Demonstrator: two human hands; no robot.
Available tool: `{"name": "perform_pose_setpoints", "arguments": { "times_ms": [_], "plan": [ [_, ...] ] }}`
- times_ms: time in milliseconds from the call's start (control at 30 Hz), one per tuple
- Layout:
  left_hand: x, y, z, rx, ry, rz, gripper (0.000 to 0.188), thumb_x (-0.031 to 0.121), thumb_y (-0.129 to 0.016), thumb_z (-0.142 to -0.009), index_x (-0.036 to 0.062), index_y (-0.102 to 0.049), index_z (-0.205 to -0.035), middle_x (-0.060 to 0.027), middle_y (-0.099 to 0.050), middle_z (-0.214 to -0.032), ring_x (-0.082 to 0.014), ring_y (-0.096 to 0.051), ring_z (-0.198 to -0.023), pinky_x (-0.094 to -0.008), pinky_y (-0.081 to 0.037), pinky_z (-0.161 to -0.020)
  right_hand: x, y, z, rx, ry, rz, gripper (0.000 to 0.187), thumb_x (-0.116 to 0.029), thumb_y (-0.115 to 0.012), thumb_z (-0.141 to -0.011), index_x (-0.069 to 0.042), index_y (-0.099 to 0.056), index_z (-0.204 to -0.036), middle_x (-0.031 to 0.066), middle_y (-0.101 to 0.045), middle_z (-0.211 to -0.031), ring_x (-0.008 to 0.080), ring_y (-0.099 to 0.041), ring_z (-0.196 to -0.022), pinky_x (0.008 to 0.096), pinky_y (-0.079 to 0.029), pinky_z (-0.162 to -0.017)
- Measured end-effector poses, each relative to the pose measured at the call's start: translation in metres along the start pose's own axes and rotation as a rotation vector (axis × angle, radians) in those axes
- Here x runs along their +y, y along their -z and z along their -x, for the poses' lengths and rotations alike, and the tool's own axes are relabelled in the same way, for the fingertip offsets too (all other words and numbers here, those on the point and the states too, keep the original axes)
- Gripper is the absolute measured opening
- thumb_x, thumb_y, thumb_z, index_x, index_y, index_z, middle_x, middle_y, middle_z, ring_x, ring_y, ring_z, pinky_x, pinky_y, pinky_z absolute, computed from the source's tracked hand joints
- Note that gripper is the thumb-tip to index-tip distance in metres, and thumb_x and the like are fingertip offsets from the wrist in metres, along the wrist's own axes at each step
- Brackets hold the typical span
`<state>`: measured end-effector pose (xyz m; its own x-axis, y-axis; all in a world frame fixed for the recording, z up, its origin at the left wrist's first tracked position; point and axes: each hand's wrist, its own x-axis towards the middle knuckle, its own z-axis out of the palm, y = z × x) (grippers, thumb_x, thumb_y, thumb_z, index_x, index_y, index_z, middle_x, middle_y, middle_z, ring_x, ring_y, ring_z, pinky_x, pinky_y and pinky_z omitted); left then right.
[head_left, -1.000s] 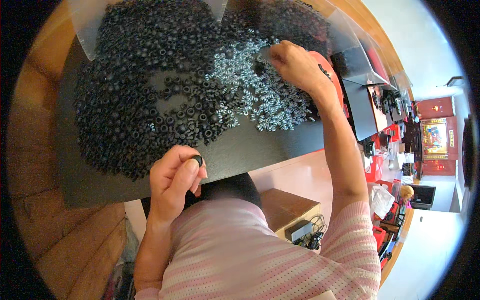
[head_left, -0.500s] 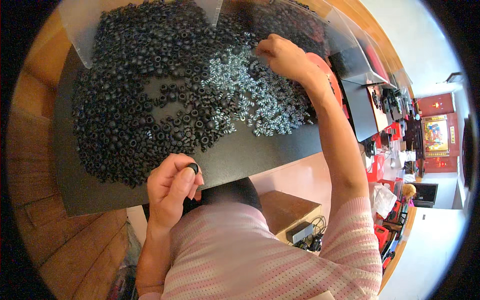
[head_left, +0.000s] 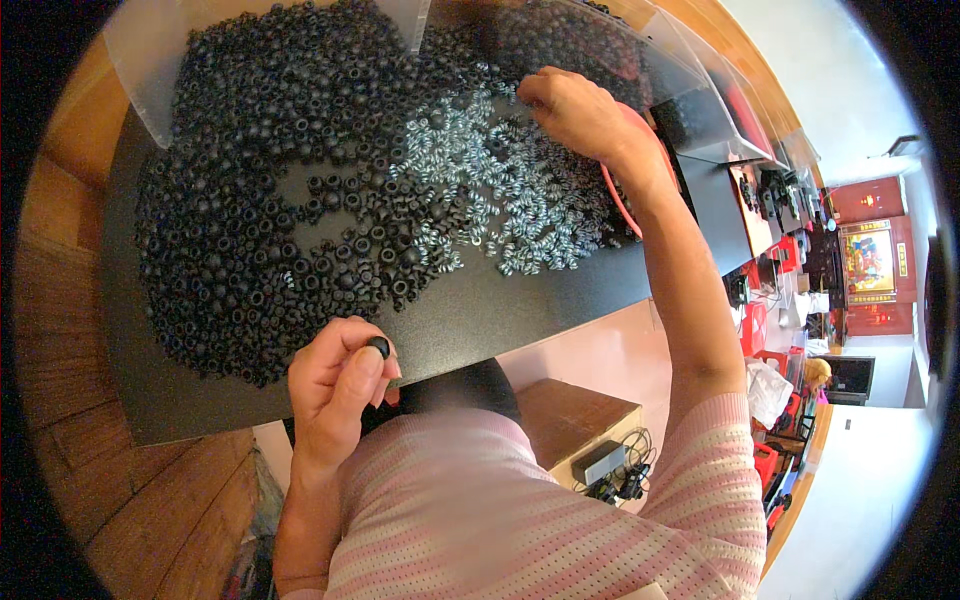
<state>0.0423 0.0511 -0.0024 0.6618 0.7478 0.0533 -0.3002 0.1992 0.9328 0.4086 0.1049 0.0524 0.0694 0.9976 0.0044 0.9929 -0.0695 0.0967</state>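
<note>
Left hand [head_left: 335, 385] pinching a small black cap [head_left: 378, 346], right hand [head_left: 580, 115], its grip hidden from here, by silvery springs [head_left: 535, 220] on the surface [head_left: 480, 318]

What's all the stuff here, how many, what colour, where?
Small round parts: countless, black, mostly table's left
Springs: many, silvery, right of round parts
Table: one, black, under both
Clear panels: several, colourless, table's far side
Curved rim: one, red, right of springs
Box: one, brown, below table
Cables: several, black, by box
Framed picture: one, gold, far right
Distant clutter: uncountable, mixed colours, right
Striped top: one, pink-cream, worn
Left hand: one, bare, pinching a black part
Right hand: one, bare, springs' far edge
</note>
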Motion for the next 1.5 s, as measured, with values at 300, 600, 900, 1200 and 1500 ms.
{"name": "perform_pose_setpoints", "arguments": {
  "times_ms": [300,600,900,1200,1500],
  "plan": [
    [0.000,0.001,0.000,0.012,0.007,0.000,0.022,0.020,-0.050,-0.095,-0.0010,-0.055,-0.089,-0.0033,-0.056,-0.075,-0.0049,-0.044,-0.054,-0.0216,-0.042,-0.050,-0.007,-0.002,-0.010,-0.044,0.179,0.081,0.026,-0.005,-0.053,-0.079,-0.009,-0.063,-0.103,0.0121,-0.060,-0.100,0.0332,-0.059,-0.097,0.0438,-0.050,-0.080],
    [0.005,0.000,-0.002,0.038,0.038,0.050,0.022,0.021,-0.051,-0.095,0.0004,-0.055,-0.089,-0.0033,-0.057,-0.076,-0.0048,-0.044,-0.055,-0.0214,-0.042,-0.050,-0.008,0.005,-0.007,0.004,0.057,0.016,0.025,-0.007,-0.052,-0.076,-0.005,-0.061,-0.099,0.0157,-0.062,-0.097,0.0366,-0.059,-0.093,0.0461,-0.048,-0.077],
    [0.004,0.004,-0.002,0.128,0.083,0.203,0.019,0.017,-0.046,-0.096,0.0003,-0.055,-0.094,-0.0064,-0.059,-0.078,-0.0059,-0.044,-0.053,-0.0206,-0.038,-0.046,-0.102,0.032,0.040,-0.059,0.145,-0.895,0.008,-0.007,-0.061,-0.085,0.000,-0.063,-0.089,-0.0019,-0.054,-0.070,0.0043,-0.046,-0.063,0.0215,-0.039,-0.055],
    [0.000,0.002,-0.005,0.163,0.064,0.411,0.023,0.022,-0.044,-0.099,0.0005,-0.053,-0.101,-0.0089,-0.058,-0.076,-0.0082,-0.044,-0.051,-0.0206,-0.035,-0.043,-0.189,0.017,0.074,-0.017,0.217,-1.456,0.015,-0.013,-0.062,-0.090,0.001,-0.066,-0.087,0.0037,-0.062,-0.070,0.0092,-0.057,-0.064,0.0252,-0.046,-0.058],
    [-0.003,0.004,-0.003,0.155,-0.008,0.265,0.026,0.026,-0.046,-0.098,0.0014,-0.055,-0.100,-0.0047,-0.058,-0.073,-0.0049,-0.045,-0.050,-0.0168,-0.033,-0.041,-0.206,0.012,0.076,0.471,0.538,-0.989,0.008,0.000,-0.064,-0.083,0.003,-0.065,-0.091,0.0118,-0.060,-0.071,0.0194,-0.059,-0.059,0.0285,-0.046,-0.053]
  ]
}}
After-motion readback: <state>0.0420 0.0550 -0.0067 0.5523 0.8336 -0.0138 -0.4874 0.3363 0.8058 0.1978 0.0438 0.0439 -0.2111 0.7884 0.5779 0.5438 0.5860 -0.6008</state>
